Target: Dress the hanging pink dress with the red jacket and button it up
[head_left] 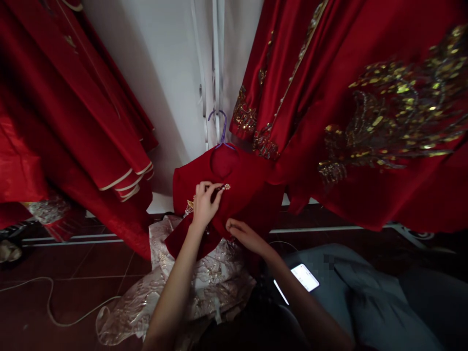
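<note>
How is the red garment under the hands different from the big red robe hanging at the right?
The red garment is plain, with one small ornament pinched by the left hand; the robe carries wide gold embroidery. The garment hangs low on a purple hanger; the robe's hanger is unseen. Both are deep red.

Both bare forearms reach up from the lower centre of the frame. The left hand (204, 204) pinches with fingertips; the right hand (244, 235) lies flat, fingers curled.
</note>
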Demonstrator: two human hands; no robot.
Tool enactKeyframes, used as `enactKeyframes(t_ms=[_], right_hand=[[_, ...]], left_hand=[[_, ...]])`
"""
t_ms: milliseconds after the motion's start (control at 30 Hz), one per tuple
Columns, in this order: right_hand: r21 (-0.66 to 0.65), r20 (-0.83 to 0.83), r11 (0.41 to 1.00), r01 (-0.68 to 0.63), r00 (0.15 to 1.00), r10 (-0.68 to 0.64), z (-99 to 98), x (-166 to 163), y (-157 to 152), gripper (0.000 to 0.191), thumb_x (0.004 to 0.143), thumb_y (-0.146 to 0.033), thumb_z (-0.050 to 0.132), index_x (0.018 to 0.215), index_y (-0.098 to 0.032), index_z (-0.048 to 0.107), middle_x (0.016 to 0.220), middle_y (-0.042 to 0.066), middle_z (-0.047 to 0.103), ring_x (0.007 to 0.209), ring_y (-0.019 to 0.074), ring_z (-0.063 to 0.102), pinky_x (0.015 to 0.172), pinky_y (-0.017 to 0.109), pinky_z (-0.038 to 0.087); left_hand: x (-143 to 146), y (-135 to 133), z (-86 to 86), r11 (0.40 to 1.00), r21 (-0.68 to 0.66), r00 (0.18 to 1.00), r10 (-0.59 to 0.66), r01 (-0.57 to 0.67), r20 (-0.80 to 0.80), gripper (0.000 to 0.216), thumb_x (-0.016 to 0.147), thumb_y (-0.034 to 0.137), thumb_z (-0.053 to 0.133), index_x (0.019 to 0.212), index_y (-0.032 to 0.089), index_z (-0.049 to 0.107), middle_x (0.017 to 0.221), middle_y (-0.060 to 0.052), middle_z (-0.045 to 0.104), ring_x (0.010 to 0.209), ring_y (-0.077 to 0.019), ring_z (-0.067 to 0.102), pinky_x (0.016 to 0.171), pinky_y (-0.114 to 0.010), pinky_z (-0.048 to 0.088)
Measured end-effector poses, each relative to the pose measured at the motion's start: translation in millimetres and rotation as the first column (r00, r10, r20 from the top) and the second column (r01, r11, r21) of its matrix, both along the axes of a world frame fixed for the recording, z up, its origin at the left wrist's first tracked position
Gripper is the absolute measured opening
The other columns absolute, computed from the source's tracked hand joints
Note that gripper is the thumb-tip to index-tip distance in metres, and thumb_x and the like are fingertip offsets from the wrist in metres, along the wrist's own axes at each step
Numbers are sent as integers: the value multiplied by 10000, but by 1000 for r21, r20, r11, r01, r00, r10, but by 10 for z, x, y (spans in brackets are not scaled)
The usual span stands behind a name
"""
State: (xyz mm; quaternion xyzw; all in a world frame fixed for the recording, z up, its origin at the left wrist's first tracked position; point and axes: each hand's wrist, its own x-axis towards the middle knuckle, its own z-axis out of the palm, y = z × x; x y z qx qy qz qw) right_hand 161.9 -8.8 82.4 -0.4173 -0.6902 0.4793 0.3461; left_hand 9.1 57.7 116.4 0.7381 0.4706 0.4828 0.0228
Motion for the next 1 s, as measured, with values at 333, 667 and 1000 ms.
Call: enactKeyframes(t_ms=[333,667,1000], right_hand=[[26,87,992,-124,989,122,70,85,38,73,767,-186,428,699,-184,452,674,-34,465,636,105,416,622,216,354],[31,134,987,-159,979,153,58,75,10,64,770,-168,432,729,-184,480,674,-34,487,634,105,433,621,221,365],[71,217,991,-115,971,97,119,160,-112,66,745,-145,451,754,-193,495,687,-34,530,639,109,469,628,225,374]], left_hand=[[-55,223,215,981,126,886,-76,149,-458,214,870,314,469,982,206,615,994,-87,524,960,-223,455,810,-361,391],[-86,165,247,984,42,953,-159,176,-258,78,777,261,600,837,216,620,957,-47,573,963,-205,474,857,-361,373],[-97,246,329,963,36,931,-248,267,-269,106,767,281,632,844,213,607,952,-45,604,968,-201,499,890,-372,373]])
